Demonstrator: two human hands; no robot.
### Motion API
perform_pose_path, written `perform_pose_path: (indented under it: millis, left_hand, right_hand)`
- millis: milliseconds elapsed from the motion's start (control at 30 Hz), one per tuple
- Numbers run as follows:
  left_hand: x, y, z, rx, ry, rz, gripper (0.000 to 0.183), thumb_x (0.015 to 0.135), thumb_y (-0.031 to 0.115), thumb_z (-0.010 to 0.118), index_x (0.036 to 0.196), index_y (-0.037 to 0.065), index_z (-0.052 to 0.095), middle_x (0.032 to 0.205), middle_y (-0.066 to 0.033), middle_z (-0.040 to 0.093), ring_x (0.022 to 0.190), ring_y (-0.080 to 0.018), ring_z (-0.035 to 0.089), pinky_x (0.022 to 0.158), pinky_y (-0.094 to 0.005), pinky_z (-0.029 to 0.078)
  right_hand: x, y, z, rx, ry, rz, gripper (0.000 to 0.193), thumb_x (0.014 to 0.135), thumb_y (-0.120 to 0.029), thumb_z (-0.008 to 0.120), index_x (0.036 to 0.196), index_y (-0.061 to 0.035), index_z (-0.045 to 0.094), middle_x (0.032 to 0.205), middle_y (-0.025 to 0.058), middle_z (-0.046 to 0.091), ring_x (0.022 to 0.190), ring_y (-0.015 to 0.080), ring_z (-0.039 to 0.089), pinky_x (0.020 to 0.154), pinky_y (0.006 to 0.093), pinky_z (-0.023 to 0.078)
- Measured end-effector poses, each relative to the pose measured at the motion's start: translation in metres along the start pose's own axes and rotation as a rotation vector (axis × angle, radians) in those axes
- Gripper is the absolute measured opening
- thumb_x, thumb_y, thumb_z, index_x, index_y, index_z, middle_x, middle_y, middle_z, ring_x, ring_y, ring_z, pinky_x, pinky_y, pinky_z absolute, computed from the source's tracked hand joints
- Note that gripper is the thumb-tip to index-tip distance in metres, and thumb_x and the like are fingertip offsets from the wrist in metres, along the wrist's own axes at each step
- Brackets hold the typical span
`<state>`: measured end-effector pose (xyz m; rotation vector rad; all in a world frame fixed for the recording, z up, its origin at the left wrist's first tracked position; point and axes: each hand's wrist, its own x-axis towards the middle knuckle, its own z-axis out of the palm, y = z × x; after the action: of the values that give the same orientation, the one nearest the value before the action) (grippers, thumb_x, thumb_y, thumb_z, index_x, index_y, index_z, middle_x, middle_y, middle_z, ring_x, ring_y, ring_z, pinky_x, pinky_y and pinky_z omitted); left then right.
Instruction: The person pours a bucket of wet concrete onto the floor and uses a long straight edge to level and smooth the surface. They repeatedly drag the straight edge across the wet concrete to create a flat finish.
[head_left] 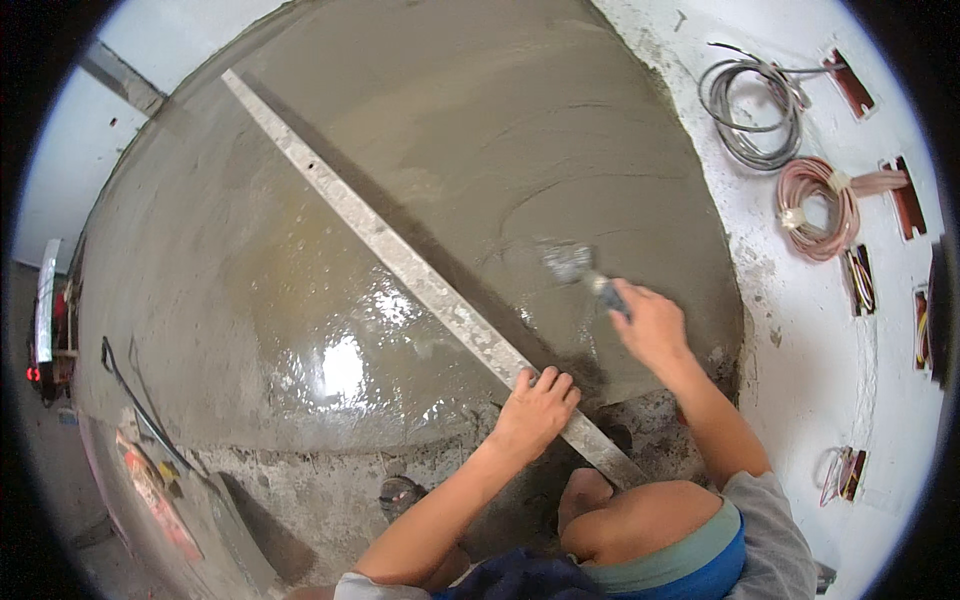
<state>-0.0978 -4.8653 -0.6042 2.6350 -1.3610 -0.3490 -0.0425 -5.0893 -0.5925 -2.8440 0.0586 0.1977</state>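
Observation:
A long straightedge bar (385,243), spotted with dried mortar, slants from the far left down to my knee. My left hand (536,410) is wrapped over its near part, the fingers curled across the top edge. My right hand (652,322) grips the dark handle of a trowel (568,262), to the right of the bar. The trowel's blade is slightly blurred and lies at the surface of the wet grey mortar floor (440,90). Faint curved marks show in the mortar beyond the blade, and a shiny wet patch lies left of the bar.
Along the white wall at right hang a grey cable coil (752,115) and a reddish wire coil (818,208), beside several wall boxes. At lower left are a bent dark hose or cable (140,405) and a board (235,530). The mortar's near edge meets rough ground by my feet.

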Motion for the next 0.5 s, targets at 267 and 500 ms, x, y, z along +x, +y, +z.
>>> perform_pose_path:
  millis: [267, 500]
  left_hand:
    - [0.004, -0.024, -0.012, 0.022, 0.051, 0.06, 0.04, 0.077, 0.015, 0.064, 0.116, 0.01, 0.058, 0.113, -0.0052, 0.053, 0.115, -0.0223, 0.047, 0.095, -0.0437, 0.037]
    - [-0.004, -0.065, -0.034, 0.245, -0.035, 0.254, 0.033, 0.086, 0.021, 0.053, 0.116, 0.008, 0.059, 0.112, -0.0043, 0.054, 0.111, -0.021, 0.048, 0.097, -0.0433, 0.036]
  right_hand:
    - [-0.036, 0.111, -0.012, -0.017, 0.28, 0.305, 0.044, 0.084, -0.017, 0.064, 0.127, -0.0059, 0.057, 0.112, 0.0196, 0.065, 0.101, 0.0377, 0.062, 0.088, 0.0416, 0.048]
    - [-0.097, 0.109, -0.001, 0.136, 0.398, 0.344, 0.042, 0.092, -0.018, 0.061, 0.13, -0.0005, 0.054, 0.109, 0.0194, 0.067, 0.097, 0.0271, 0.065, 0.086, 0.0364, 0.048]
